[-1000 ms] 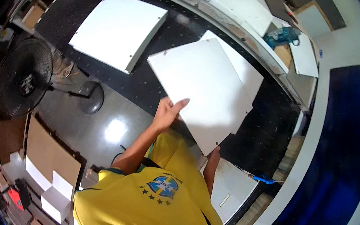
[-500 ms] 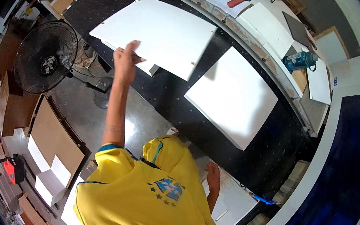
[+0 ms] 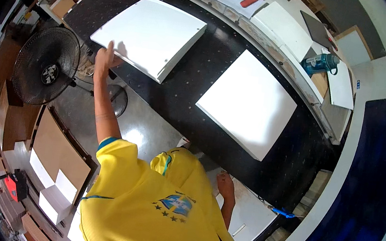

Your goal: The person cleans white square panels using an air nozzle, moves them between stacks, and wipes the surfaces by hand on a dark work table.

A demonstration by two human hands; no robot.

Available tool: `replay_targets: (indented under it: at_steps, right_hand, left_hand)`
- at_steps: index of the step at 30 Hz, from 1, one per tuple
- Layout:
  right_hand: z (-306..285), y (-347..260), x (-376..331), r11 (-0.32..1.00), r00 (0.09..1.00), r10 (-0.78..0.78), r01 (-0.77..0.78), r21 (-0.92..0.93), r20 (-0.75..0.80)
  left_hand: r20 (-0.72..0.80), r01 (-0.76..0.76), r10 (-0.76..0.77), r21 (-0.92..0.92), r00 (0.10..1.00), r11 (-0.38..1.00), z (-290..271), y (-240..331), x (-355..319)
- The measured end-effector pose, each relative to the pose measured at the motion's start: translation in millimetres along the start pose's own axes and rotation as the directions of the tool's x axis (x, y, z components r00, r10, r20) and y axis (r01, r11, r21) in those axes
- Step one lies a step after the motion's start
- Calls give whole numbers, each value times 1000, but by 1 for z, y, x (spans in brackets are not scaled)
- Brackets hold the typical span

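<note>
At the far left of the black worktable, my left hand [image 3: 104,60] is at the near edge of a stack of white panels [image 3: 148,34]. Its index finger stretches against the top panel and the thumb points aside, with no grip visible. The top panel has small dark holes near its corners and lies roughly flush with the stack. My right hand [image 3: 225,185] hangs low beside my body near the table's front edge, fingers loosely curled, nothing visible in them. To the right lies a second stack of white panels [image 3: 249,103], which neither hand touches.
The black worktable [image 3: 183,76] runs diagonally across the view. A black fan [image 3: 47,66] stands left of it. Behind, a ledge carries a red-handled tool [image 3: 252,0] and a blue bottle [image 3: 321,63]. A blue and white machine [image 3: 352,186] stands at the right.
The top white panel has moved left and settled over the stack on the left. My left hand has moved left and slightly down with it. My right hand has barely moved.
</note>
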State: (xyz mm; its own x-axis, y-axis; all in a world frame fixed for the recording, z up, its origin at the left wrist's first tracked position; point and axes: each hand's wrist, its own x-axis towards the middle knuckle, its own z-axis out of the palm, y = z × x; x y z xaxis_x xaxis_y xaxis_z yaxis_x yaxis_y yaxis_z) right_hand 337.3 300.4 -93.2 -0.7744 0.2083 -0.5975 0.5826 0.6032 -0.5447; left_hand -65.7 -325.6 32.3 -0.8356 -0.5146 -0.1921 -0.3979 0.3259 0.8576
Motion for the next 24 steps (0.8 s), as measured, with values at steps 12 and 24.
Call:
replay_targets:
  at_steps: [12, 24]
  right_hand:
    - [11, 11, -11, 999, 999, 21, -20, 37, -37]
    - [13, 22, -7, 982, 997, -4, 19, 190, -79]
  left_hand:
    - [-415, -281, 225, -79, 882, 956, 153, -67, -63]
    - [-547, -284, 175, -121, 819, 951, 173, -44, -68]
